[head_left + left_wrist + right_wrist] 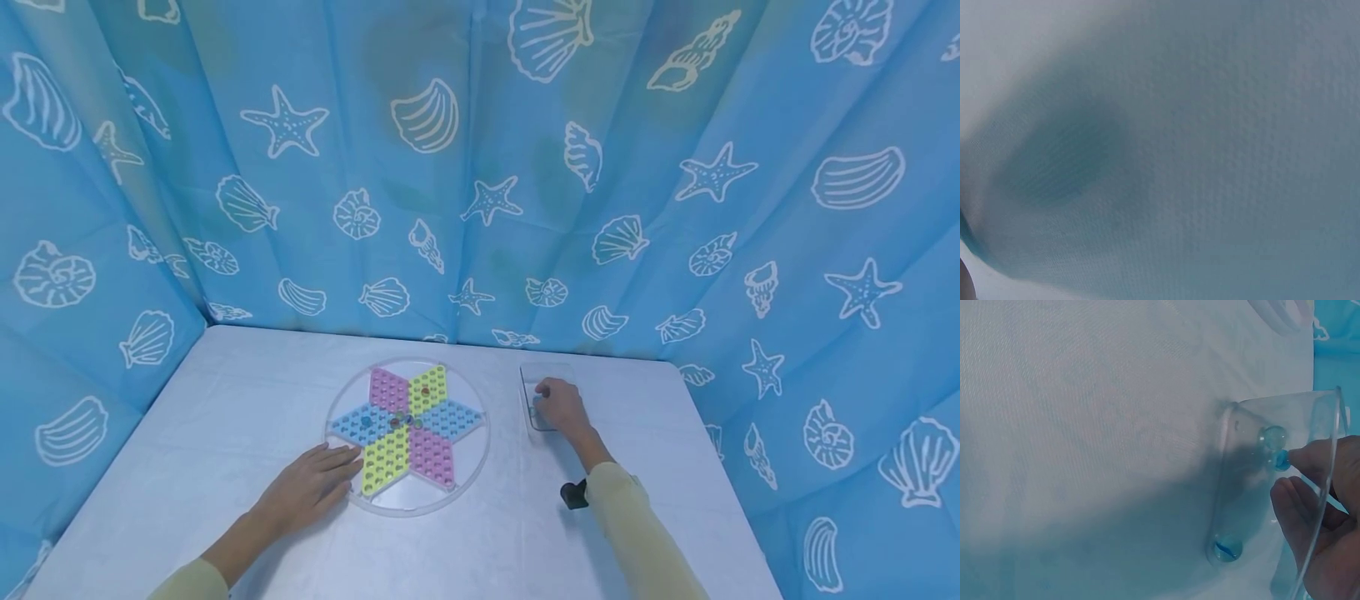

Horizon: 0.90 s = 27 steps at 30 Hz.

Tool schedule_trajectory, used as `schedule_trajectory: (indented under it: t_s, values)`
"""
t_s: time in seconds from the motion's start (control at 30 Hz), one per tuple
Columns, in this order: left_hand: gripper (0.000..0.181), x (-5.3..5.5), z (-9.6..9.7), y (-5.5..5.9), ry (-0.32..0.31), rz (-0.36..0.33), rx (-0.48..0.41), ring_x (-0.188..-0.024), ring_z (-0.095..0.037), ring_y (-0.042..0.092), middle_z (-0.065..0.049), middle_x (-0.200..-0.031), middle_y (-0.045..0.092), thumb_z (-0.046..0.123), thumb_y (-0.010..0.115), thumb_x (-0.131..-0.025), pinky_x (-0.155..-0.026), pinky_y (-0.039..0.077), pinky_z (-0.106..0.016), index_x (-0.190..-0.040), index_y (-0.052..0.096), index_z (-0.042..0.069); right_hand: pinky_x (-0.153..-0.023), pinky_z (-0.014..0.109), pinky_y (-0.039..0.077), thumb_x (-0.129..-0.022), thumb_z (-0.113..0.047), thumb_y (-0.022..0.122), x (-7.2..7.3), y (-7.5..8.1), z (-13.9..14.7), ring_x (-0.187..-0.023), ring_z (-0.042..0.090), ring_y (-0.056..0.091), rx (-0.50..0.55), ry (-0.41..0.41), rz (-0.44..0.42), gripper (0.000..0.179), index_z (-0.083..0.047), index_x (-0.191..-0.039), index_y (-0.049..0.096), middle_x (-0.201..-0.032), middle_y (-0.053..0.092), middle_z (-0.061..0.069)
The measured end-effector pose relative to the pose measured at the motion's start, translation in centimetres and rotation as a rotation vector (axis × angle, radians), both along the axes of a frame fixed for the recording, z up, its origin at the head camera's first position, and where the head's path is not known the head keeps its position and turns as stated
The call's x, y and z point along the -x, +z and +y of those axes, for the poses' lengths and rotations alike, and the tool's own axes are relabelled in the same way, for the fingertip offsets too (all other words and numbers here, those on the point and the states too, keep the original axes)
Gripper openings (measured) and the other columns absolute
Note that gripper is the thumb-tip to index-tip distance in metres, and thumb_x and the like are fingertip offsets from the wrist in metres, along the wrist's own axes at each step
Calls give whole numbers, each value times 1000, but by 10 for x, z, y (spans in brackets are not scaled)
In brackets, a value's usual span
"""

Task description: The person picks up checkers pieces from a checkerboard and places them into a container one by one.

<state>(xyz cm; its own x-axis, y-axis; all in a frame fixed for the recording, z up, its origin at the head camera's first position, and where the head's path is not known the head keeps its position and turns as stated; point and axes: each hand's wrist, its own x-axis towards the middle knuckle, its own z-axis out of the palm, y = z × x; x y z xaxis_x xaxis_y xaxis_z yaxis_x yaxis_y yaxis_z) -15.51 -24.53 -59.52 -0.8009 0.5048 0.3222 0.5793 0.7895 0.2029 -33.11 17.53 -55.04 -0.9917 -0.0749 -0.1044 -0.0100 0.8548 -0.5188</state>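
My right hand (pixel 561 406) reaches into a clear plastic box (pixel 531 433) on the right side of the table. In the right wrist view, one fingertip touches a blue marble (pixel 1282 460), and the other fingertips stand slightly apart below it. A clear glass marble (pixel 1274 437) lies beside the blue one, and another with a blue swirl (pixel 1227 548) sits at the box's lower corner. My left hand (pixel 311 487) rests with extended fingers at the left rim of a round Chinese checkers board (pixel 471 467). The left wrist view shows mostly blurred, shadowed pale surface.
Several marbles (pixel 405 419) gather near the board's centre. One marble (pixel 425 391) sits on its upper yellow point and another (pixel 366 422) on the left blue point. A white-covered table (pixel 270 375) meets a blue shell-print curtain (pixel 480 250) at the back and sides.
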Motion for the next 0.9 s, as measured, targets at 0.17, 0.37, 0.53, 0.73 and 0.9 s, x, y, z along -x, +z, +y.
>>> schedule_trajectory:
  t_s: [0.17, 0.37, 0.53, 0.73, 0.9]
  values:
    - [34, -1, 0, 1, -2, -2, -2, -126, -28, 56, -8, -138, 60, 23, 60, -98, -109, 38, -54, -127, 68, 8, -92, 46, 54, -94, -9, 64, -1, 4, 0, -111, 33, 61, -3, -3, 22, 24, -2, -118, 66, -117, 66, 16]
    - [34, -1, 1, 0, -8, -5, -4, -126, -28, 56, -8, -138, 60, 22, 60, -98, -109, 38, -54, -128, 68, 8, -91, 46, 55, -94, -8, 64, -6, 15, -1, -107, 31, 63, 43, 27, 105, 23, -3, -117, 67, -113, 67, 15]
    - [34, 0, 1, 0, 4, 1, 11, -126, -28, 56, -7, -138, 60, 24, 60, -98, -109, 39, -53, -127, 68, 9, -89, 43, 56, -94, -9, 66, -11, 25, -7, -104, 28, 65, 82, 58, 168, 22, -5, -115, 68, -112, 69, 12]
    - [34, 0, 1, 0, 4, 17, 11, -125, -27, 57, -7, -137, 61, 23, 61, -97, -109, 39, -53, -126, 69, 9, -87, 39, 58, -93, -6, 67, -21, 36, -22, -100, 26, 67, 135, 114, 240, 20, -3, -113, 70, -107, 70, 12]
    - [33, 0, 1, -1, 0, 33, 13, -125, -27, 57, -7, -136, 61, 23, 61, -96, -108, 39, -52, -126, 69, 9, -86, 37, 58, -93, -6, 67, -32, 44, -36, -98, 24, 67, 192, 142, 282, 17, -3, -110, 71, -105, 71, 11]
